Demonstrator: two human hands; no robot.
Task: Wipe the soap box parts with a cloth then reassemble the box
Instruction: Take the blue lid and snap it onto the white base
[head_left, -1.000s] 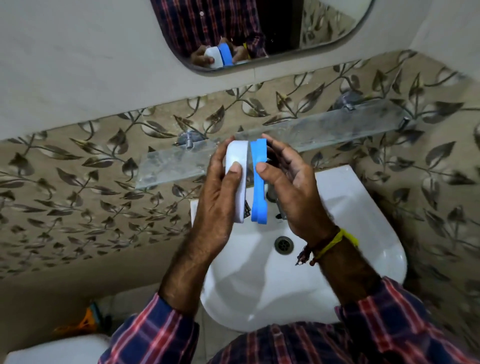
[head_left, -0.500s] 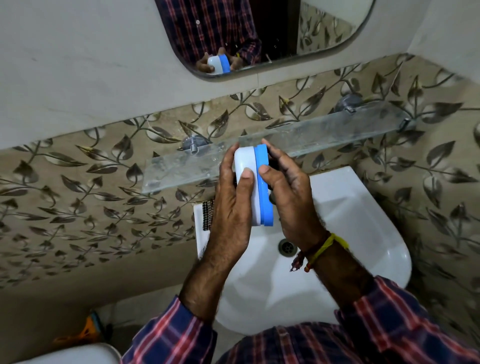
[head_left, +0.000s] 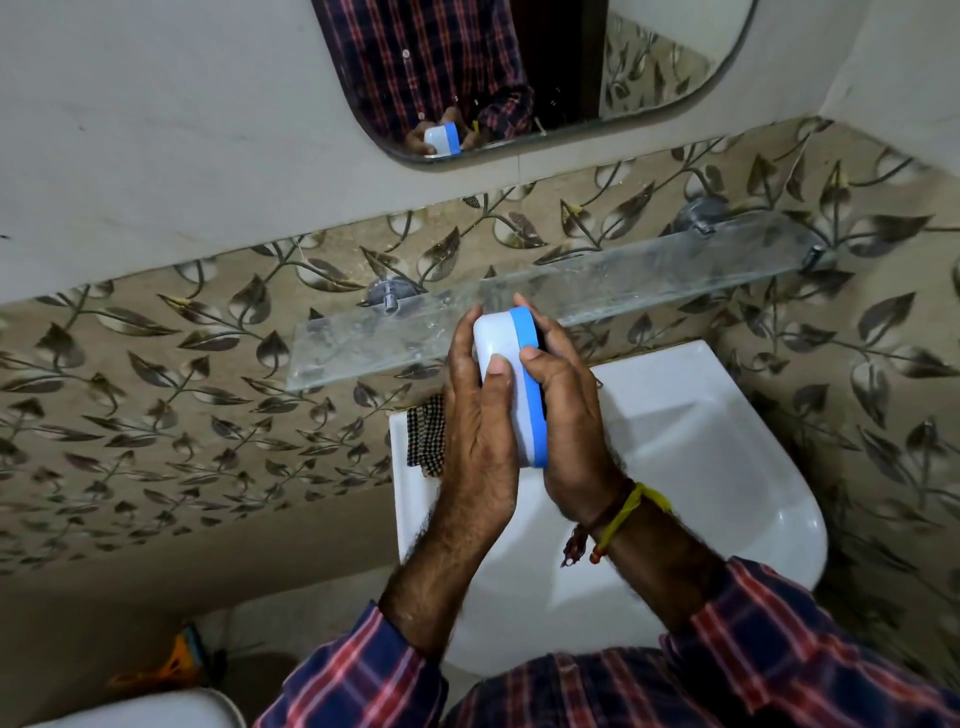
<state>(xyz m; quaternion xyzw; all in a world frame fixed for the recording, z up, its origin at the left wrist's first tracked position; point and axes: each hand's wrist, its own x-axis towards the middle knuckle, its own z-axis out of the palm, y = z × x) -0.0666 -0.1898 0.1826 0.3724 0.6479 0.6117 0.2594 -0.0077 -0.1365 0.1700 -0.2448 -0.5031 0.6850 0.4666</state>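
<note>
Both hands clasp the closed soap box (head_left: 511, 384) above the basin (head_left: 727, 467).

The box is smooth plastic with rounded corners, a white half (head_left: 496, 364) pressed flush against a blue half (head_left: 530, 384), held on edge. The left hand (head_left: 478, 431) curls round the white side, thumb on its face; the right hand (head_left: 569, 421) curls round the blue side. A checked cloth (head_left: 426, 434) lies on the glossy basin's left rim, under a cloudy glass shelf (head_left: 623, 291).
</note>
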